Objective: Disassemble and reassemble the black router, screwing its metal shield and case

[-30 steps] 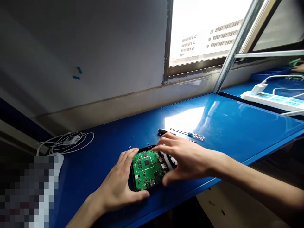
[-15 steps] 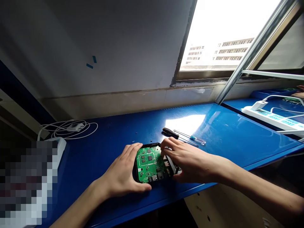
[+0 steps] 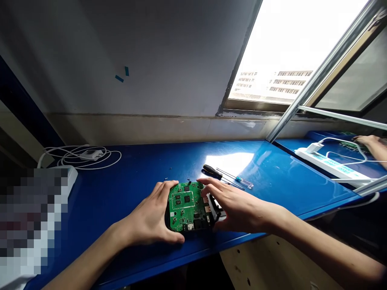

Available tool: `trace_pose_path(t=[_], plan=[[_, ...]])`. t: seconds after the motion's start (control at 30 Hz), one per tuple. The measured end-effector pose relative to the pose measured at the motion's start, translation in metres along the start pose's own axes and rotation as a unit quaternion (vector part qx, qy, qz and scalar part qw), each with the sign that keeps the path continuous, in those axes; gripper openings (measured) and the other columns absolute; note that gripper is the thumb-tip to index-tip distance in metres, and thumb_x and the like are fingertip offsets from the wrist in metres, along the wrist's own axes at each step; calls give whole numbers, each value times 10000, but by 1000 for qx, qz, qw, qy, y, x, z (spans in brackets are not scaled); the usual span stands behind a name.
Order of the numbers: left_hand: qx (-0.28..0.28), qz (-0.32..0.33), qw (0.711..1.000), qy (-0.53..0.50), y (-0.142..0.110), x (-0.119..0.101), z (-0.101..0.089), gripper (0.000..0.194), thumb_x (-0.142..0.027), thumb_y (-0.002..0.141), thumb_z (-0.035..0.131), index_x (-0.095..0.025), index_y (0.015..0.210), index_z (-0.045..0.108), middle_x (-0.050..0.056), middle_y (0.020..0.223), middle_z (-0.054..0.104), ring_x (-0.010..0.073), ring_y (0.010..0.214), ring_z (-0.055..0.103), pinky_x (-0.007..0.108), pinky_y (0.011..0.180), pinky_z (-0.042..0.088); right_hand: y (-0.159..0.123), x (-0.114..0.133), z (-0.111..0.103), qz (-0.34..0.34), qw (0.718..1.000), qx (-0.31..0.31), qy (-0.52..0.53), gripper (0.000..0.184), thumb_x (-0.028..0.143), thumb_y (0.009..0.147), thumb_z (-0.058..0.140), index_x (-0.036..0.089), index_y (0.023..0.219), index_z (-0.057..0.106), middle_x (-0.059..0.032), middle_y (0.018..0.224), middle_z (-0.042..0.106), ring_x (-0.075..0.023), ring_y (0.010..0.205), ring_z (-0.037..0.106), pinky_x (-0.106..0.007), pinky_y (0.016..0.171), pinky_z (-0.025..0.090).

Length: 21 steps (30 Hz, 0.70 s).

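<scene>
A green circuit board [image 3: 184, 203] lies at the front of the blue table, chips facing up, with metal ports along its right and near edges. Around its left side wraps my left hand [image 3: 152, 213], thumb at the near corner and fingers at the far one; a sliver of black casing [image 3: 167, 217] shows there. My right hand [image 3: 232, 205] grips the right side, fingers over the far right corner and thumb low by the ports. Under its palm a black and pale part of the casing [image 3: 215, 205] is partly hidden.
Behind the board lie a black-handled screwdriver [image 3: 212, 171] and a clear blue screwdriver [image 3: 244, 182], with a few tiny screws [image 3: 189, 180]. White cable and adapter [image 3: 91, 154] sit back left. At right stand a metal frame, a power strip [image 3: 335, 164] and another person's hand [image 3: 370, 141].
My right fingers have gone from curled over the ports to stretched along the far right corner. The board's far rim of black casing shows less now. The view has shifted slightly.
</scene>
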State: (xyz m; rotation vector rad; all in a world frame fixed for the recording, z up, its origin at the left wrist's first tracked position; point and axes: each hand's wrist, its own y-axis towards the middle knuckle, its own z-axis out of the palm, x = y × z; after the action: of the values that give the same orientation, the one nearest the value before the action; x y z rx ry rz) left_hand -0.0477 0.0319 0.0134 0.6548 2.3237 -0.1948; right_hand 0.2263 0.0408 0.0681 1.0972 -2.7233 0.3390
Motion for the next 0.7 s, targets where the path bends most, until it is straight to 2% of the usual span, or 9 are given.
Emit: trace_pose_path(t=[0.07, 0.17, 0.3, 0.47, 0.57, 0.7], plan=[[-4, 2, 1000, -18, 0, 1, 0, 1146, -466, 560, 904, -264, 1495, 273, 144, 1432, 441, 395, 1340, 468, 589, 1077, 470, -1, 0, -7, -8, 1000, 4, -10, 682, 380, 711, 862, 183, 1271, 526, -176, 1627, 322, -372, 1465, 398, -520, 1102, 488], [-5, 2, 999, -41, -1, 1, 0, 1151, -437, 556, 914, -295, 1495, 264, 134, 1412, 440, 388, 1326, 477, 586, 1063, 474, 1, -1, -17, -38, 998, -9, -40, 554, 340, 819, 762, 223, 1309, 531, -134, 1649, 309, -362, 1455, 426, -533, 1070, 515], [1, -8, 999, -50, -1, 1, 0, 1162, -423, 560, 917, -309, 1502, 246, 129, 1400, 429, 390, 1339, 457, 592, 1077, 453, 9, 1, -23, -87, 992, -26, -83, 586, 274, 817, 767, 209, 1346, 523, -147, 1550, 468, -350, 1345, 554, -525, 1053, 532], [3, -4, 998, -58, -1, 2, 0, 1164, -431, 551, 922, -326, 1503, 260, 127, 1410, 435, 400, 1327, 474, 596, 1064, 465, 14, 7, -17, -94, 987, -48, -119, 607, 247, 808, 786, 149, 1343, 517, -176, 1426, 567, -315, 1139, 681, -456, 917, 617], [9, -22, 997, -69, -1, 4, 2, 1276, -445, 554, 929, -342, 1554, 141, 160, 1527, 343, 440, 1419, 383, 626, 1106, 412, 13, 6, -13, -98, 986, -69, -118, 660, 211, 799, 766, 131, 1383, 470, -186, 1412, 573, -311, 1143, 680, -432, 887, 635], [15, -40, 996, -81, -2, 5, 4, 1473, -456, 570, 937, -368, 1579, -133, 188, 1661, 126, 466, 1536, 128, 661, 1164, 304, 14, -2, -14, -85, 987, -94, -103, 673, 226, 807, 753, 147, 1399, 442, -181, 1407, 582, -321, 1150, 681, -440, 855, 654]])
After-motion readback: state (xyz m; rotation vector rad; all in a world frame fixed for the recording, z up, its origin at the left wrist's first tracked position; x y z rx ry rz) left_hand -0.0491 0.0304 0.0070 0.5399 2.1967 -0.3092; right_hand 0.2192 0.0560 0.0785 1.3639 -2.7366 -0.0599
